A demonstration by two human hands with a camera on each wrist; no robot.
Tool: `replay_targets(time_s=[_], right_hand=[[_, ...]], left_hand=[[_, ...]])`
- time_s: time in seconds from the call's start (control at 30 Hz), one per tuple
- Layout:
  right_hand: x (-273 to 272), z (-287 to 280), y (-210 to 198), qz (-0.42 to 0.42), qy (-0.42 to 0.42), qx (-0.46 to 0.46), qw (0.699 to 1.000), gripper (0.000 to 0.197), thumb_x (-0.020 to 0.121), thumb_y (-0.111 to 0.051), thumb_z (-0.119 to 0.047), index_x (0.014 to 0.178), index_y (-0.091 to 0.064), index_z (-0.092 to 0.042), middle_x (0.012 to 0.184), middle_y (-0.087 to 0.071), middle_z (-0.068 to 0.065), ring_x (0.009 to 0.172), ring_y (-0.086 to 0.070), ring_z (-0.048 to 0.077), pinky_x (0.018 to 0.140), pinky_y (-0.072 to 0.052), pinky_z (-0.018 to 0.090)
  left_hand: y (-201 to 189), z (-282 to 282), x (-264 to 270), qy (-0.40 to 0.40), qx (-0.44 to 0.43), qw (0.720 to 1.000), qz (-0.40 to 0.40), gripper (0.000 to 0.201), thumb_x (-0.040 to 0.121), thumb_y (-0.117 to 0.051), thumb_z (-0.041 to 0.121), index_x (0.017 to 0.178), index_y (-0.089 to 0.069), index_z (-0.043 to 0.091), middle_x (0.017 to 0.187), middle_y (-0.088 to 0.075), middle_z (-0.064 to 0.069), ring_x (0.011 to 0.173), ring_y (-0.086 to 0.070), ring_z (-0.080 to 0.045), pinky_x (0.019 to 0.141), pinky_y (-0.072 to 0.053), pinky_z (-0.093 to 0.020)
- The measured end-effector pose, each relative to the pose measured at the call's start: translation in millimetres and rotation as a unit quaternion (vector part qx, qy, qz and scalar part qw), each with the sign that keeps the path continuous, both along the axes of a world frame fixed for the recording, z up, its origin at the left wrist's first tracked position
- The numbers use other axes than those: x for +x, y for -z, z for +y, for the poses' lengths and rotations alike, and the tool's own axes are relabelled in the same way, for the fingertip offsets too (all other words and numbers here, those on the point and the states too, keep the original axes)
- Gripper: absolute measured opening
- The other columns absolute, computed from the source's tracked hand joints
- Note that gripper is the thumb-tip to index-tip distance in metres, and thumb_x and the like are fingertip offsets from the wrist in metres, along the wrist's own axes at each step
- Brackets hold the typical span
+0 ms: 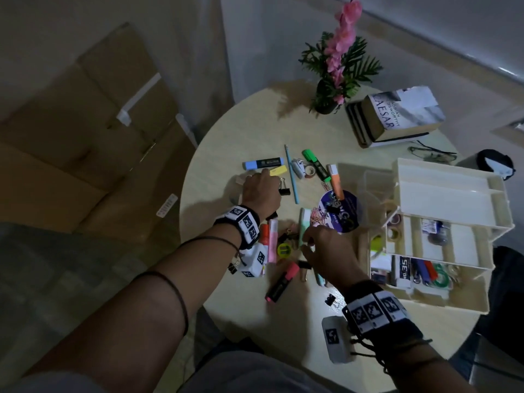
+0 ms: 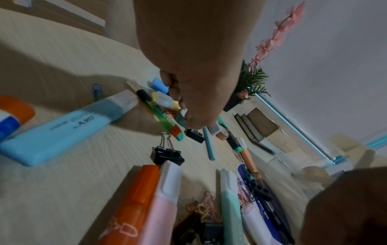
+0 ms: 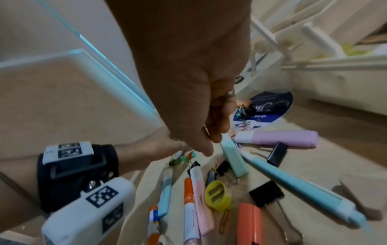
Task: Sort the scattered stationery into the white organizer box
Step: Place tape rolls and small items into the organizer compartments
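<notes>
Highlighters, pens, binder clips and paper clips lie scattered on the round table (image 1: 241, 137). The white organizer box (image 1: 442, 297) stands open at the right with its tiers fanned out. My left hand (image 1: 261, 188) is curled over the far-left pile by a yellow highlighter (image 1: 278, 171). In the left wrist view its fingertips (image 2: 194, 122) pinch a small tape roll (image 2: 180, 116). My right hand (image 1: 310, 242) hovers near the box. Its fingertips (image 3: 216, 137) touch the end of a mint highlighter (image 3: 233, 159), with the thumb apart.
A stack of books (image 1: 397, 117), a potted plant with pink flowers (image 1: 337, 66) and glasses (image 1: 433, 154) sit at the far side. A round purple disc (image 1: 340, 211) lies beside the box. Cardboard boxes (image 1: 85, 123) stand on the floor at left.
</notes>
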State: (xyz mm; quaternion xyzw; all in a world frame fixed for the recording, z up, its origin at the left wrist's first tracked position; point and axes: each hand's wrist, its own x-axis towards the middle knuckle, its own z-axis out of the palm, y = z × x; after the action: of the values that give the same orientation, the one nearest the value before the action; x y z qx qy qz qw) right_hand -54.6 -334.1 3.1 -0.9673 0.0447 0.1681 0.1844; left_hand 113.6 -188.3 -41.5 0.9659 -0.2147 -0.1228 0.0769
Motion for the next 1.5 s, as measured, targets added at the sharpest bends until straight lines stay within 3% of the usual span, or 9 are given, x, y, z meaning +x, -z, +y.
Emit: replay_targets(time_s=[0.1,0.37,0.57,0.67,0.97,1.07,1.17,1.3,1.5], right_hand=[[3.1,9.1,4.9,0.024,0.004,-0.002,1.000,0.015,0.096,-0.066,-0.027,0.108,-0.073,-0.022,0.104,-0.070,0.001,0.095,-0.068,0.022,0.068,-0.044,0.028],[51.9,-14.4,17.7,-0.049,0.057,-0.015,0.997,0.009,0.096,-0.066,-0.019,0.100,-0.071,-0.012,0.098,-0.069,0.007,0.084,-0.070,0.026,0.070,-0.059,0.038],[115.1,-38.3,41.3,-0.046,0.092,-0.006,0.995,0.046,0.093,-0.062,-0.004,0.138,-0.057,-0.011,0.137,-0.053,0.023,0.110,-0.064,0.041,0.089,-0.057,0.044],[135.3,-43.3,57.9,-0.063,0.085,0.000,0.994,0.055,0.088,-0.058,0.006,0.140,-0.058,-0.012,0.140,-0.045,0.027,0.108,-0.062,0.046,0.092,-0.056,0.043],[143.2,-50.1,73.2,-0.097,0.073,-0.029,0.992,0.028,0.098,-0.059,-0.009,0.121,-0.073,-0.017,0.120,-0.055,0.015,0.081,-0.067,0.036,0.070,-0.059,0.039],[133.7,-48.4,68.8,-0.127,0.087,-0.022,0.988,0.024,0.095,-0.061,-0.007,0.114,-0.073,-0.015,0.120,-0.053,0.014,0.085,-0.065,0.039,0.066,-0.057,0.039],[112.1,-43.6,52.6,-0.195,0.065,-0.007,0.979,0.021,0.090,-0.065,0.001,0.107,-0.072,-0.009,0.124,-0.056,0.017,0.100,-0.061,0.041,0.079,-0.055,0.040],[60.8,-37.8,8.6,-0.240,0.014,0.061,0.969,0.020,0.095,-0.066,-0.003,0.108,-0.075,-0.013,0.119,-0.069,0.004,0.106,-0.056,0.025,0.093,-0.048,0.033],[-31.8,-96.6,-34.7,-0.172,-0.019,0.129,0.976,0.020,0.095,-0.069,-0.005,0.113,-0.075,-0.014,0.121,-0.073,-0.002,0.111,-0.066,0.021,0.094,-0.053,0.034]], left_hand=[[7.2,-1.9,3.7,-0.006,-0.011,1.000,-0.012,0.013,0.094,-0.065,0.024,0.106,-0.071,0.019,0.112,-0.064,-0.008,0.100,-0.066,-0.031,0.083,-0.053,-0.043],[10.6,5.4,-1.2,-0.022,-0.099,0.995,0.005,0.012,0.100,-0.062,0.019,0.100,-0.074,0.020,0.108,-0.064,-0.006,0.096,-0.065,-0.030,0.079,-0.053,-0.041],[-4.4,43.5,-30.2,-0.048,-0.217,0.974,0.045,0.014,0.097,-0.066,0.028,0.107,-0.074,0.020,0.109,-0.060,-0.004,0.099,-0.062,-0.026,0.080,-0.056,-0.042],[-3.2,70.9,-46.5,-0.068,-0.212,0.973,0.066,0.016,0.096,-0.066,0.031,0.111,-0.073,0.026,0.112,-0.059,0.002,0.103,-0.062,-0.020,0.083,-0.057,-0.041],[1.4,101.5,-84.2,-0.107,-0.231,0.961,0.106,0.017,0.094,-0.070,0.032,0.110,-0.072,0.027,0.112,-0.058,0.007,0.102,-0.062,-0.013,0.082,-0.059,-0.039],[1.8,101.2,-96.2,-0.101,-0.233,0.961,0.109,0.016,0.094,-0.068,0.033,0.109,-0.071,0.028,0.115,-0.057,0.008,0.101,-0.061,-0.012,0.082,-0.059,-0.039],[2.3,96.1,-109.9,-0.090,-0.251,0.958,0.103,0.013,0.092,-0.070,0.030,0.105,-0.071,0.027,0.114,-0.057,0.010,0.098,-0.060,-0.011,0.080,-0.059,-0.038],[-0.8,77.2,-122.6,-0.062,-0.296,0.946,0.118,0.010,0.091,-0.075,0.022,0.101,-0.074,0.022,0.107,-0.058,0.012,0.091,-0.063,-0.007,0.077,-0.059,-0.037],[-16.6,26.8,-137.3,-0.003,-0.332,0.932,0.145,0.010,0.090,-0.078,0.017,0.099,-0.075,0.020,0.102,-0.062,0.010,0.080,-0.055,-0.002,0.075,-0.049,-0.022]])
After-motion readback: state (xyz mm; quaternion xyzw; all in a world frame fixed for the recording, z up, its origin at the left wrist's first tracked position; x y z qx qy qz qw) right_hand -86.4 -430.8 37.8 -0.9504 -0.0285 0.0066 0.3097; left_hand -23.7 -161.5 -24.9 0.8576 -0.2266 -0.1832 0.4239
